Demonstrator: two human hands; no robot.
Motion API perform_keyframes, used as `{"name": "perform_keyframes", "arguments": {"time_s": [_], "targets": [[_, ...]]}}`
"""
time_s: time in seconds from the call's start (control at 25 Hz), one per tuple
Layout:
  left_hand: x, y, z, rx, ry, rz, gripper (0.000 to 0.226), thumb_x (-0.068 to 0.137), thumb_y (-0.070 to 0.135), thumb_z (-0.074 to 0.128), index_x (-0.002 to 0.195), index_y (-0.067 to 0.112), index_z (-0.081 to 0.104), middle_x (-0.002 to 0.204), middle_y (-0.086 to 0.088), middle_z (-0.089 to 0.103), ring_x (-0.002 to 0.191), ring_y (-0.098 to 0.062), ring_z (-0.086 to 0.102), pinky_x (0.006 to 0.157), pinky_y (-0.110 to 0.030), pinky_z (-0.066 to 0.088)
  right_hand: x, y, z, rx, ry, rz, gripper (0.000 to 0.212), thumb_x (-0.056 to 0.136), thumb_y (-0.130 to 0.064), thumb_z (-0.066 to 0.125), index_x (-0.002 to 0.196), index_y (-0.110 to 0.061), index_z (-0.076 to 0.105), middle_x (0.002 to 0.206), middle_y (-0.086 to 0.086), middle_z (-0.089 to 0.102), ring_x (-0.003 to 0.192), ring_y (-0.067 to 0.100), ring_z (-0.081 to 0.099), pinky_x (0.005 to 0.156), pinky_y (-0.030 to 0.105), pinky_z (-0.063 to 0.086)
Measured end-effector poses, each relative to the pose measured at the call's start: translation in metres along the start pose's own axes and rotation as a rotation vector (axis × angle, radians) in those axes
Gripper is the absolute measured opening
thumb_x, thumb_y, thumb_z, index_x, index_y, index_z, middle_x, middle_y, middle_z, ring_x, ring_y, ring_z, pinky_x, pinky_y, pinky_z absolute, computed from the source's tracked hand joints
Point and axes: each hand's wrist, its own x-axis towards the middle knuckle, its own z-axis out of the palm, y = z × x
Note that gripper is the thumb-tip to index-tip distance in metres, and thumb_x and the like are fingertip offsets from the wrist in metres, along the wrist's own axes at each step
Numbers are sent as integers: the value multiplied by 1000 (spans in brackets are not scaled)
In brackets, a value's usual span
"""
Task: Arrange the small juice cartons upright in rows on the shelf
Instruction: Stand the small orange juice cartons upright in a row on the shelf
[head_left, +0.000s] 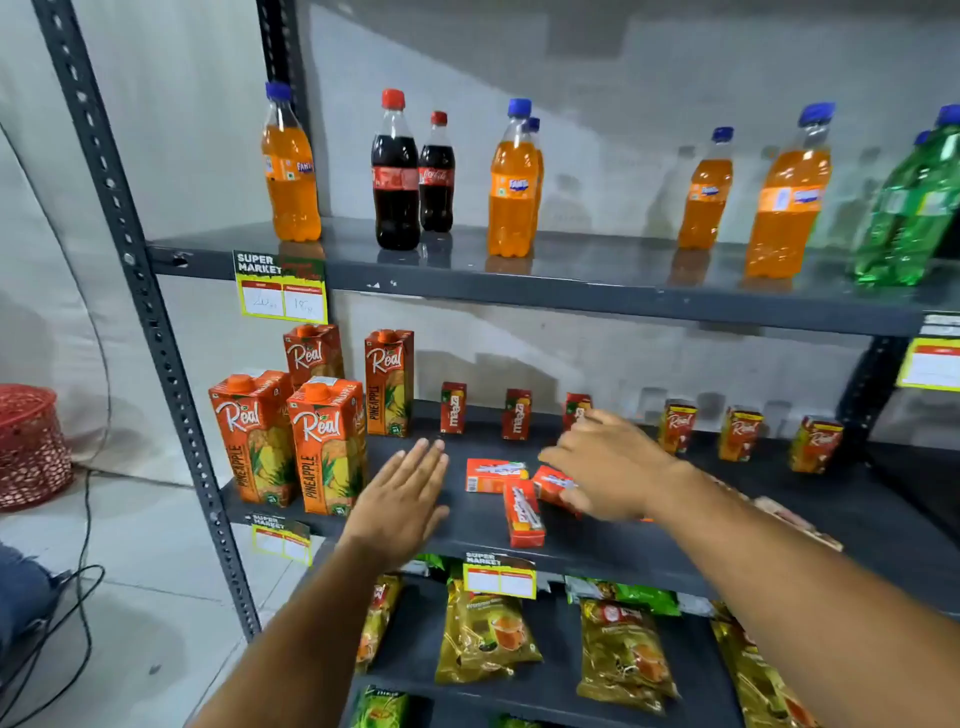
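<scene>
On the dark middle shelf (675, 540) three small red juice cartons lie flat: one (493, 475) sideways, one (523, 514) pointing toward me, one (551, 483) partly under my right hand. Small cartons stand upright at the back: two red ones (453, 408) (516, 414), a third (576, 408) half hidden by my fingers, and three more (677, 427) (740, 434) (815, 444) to the right. My right hand (608, 467) hovers over the flat cartons, fingers spread, gripping nothing I can see. My left hand (402, 501) is flat and open just left of them.
Several tall pineapple juice cartons (324, 447) stand at the shelf's left end. Soda bottles (395, 171) line the shelf above. Snack packets (485, 634) fill the shelf below. A red basket (28, 447) and cables (72, 597) lie on the floor at left.
</scene>
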Motion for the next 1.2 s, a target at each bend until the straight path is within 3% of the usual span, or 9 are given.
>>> {"name": "perform_keyframes", "arguments": {"time_s": [0.16,0.28,0.44,0.6,0.64,0.72,0.8,0.96,1.2], "targets": [[23,-13,53,-191,-159,-152,71,94,51,7,150,8,-2,161,-9,-4,147,-22,-7,115,-34,-9,72,-21,25,164,-398,122,31,88,-40,53,112,-20,59,114,10,66,100,30,61,80,40,45],[32,-35,89,-269,-260,-195,70,99,49,21,150,5,3,161,-12,0,147,-24,-3,117,-36,-1,121,-26,46,258,-452,203,33,88,-37,53,116,-20,59,116,9,65,99,30,62,78,37,50],[32,-46,108,-318,-362,-169,70,99,48,20,150,4,0,161,-9,-8,147,-24,-8,117,-38,-5,157,-25,71,377,-416,295,32,87,-37,57,115,-21,60,118,6,64,103,28,61,86,41,51],[32,-48,117,-344,-376,-133,73,97,49,10,136,0,48,148,-12,41,134,-28,43,114,-40,22,179,-18,99,521,-445,370,41,83,-45,57,116,-21,60,119,5,64,104,26,60,88,44,50],[32,-47,117,-336,-335,-139,72,97,49,11,135,1,49,148,-12,41,133,-28,44,115,-38,18,183,-15,106,572,-471,403,45,80,-48,56,116,-21,61,119,5,65,103,25,61,88,43,51],[31,-48,116,-313,-251,-154,73,94,51,11,148,4,22,158,-8,12,146,-24,15,114,-33,-4,192,-10,116,659,-529,480,52,74,-52,57,116,-22,61,118,5,66,98,24,62,87,42,52],[32,-49,116,-318,-276,-148,71,96,51,12,151,8,0,160,-6,-8,147,-21,-8,110,-31,-15,199,-10,120,692,-595,520,57,70,-50,63,118,-20,59,115,6,67,92,22,63,85,39,53],[32,-50,112,-303,-267,-147,71,96,52,13,151,10,-3,161,-7,-9,146,-20,-11,110,-31,-15,211,-21,128,692,-627,550,57,66,-38,74,117,-16,59,106,7,68,85,22,65,82,39,55],[33,-50,109,-300,-290,-151,70,96,52,16,152,10,3,162,-6,-2,147,-20,-6,118,-35,-4,217,-23,121,510,-463,424,53,68,-37,78,117,-29,57,116,1,63,103,24,61,90,43,47]]}}
